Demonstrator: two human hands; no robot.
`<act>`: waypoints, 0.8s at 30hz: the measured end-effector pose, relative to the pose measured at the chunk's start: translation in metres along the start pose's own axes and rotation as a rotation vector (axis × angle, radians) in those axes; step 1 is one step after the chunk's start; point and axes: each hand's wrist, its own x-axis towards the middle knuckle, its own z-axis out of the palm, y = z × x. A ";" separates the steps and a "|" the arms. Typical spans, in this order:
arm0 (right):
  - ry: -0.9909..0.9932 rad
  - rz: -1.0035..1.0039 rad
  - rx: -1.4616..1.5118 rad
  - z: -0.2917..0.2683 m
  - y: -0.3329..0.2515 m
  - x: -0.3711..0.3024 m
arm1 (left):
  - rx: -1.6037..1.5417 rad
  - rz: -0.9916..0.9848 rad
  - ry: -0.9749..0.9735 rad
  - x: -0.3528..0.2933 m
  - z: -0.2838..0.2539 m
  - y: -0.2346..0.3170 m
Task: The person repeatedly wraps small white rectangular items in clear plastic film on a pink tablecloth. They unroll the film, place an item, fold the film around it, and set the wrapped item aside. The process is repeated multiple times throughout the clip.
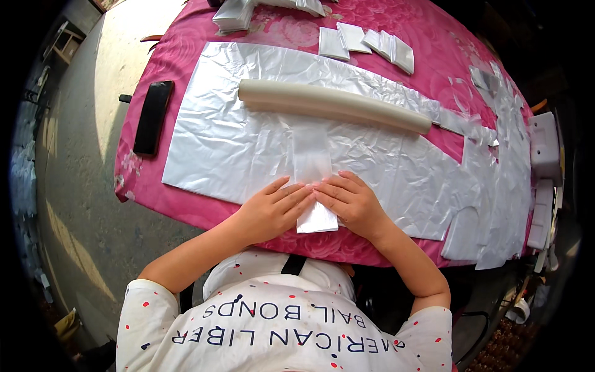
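Note:
A narrow strip of folded white plastic film (317, 218) lies at the table's near edge, its lower end overhanging slightly. My left hand (273, 211) rests on it from the left, fingers stretched out and lying flat. From the other side my right hand (352, 203) does the same, its fingertips meeting those of the left over the strip. The thumbs are mostly hidden. Farther up, the strip runs hazy and translucent across a large crinkled plastic sheet (211, 142). A thick beige tube (334, 104) lies across this sheet beyond both hands.
A pink floral tablecloth (180, 68) covers the table. At left lies a black phone (154, 118). Folded plastic packets (334, 43) sit at the far side, with a stack of more (234, 17) to their left. Loose plastic film (496, 186) drapes over the right edge, near white containers (545, 149).

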 end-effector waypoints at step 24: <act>-0.296 1.118 0.517 -0.016 0.021 0.061 | -0.194 -0.613 0.202 0.037 -0.006 -0.024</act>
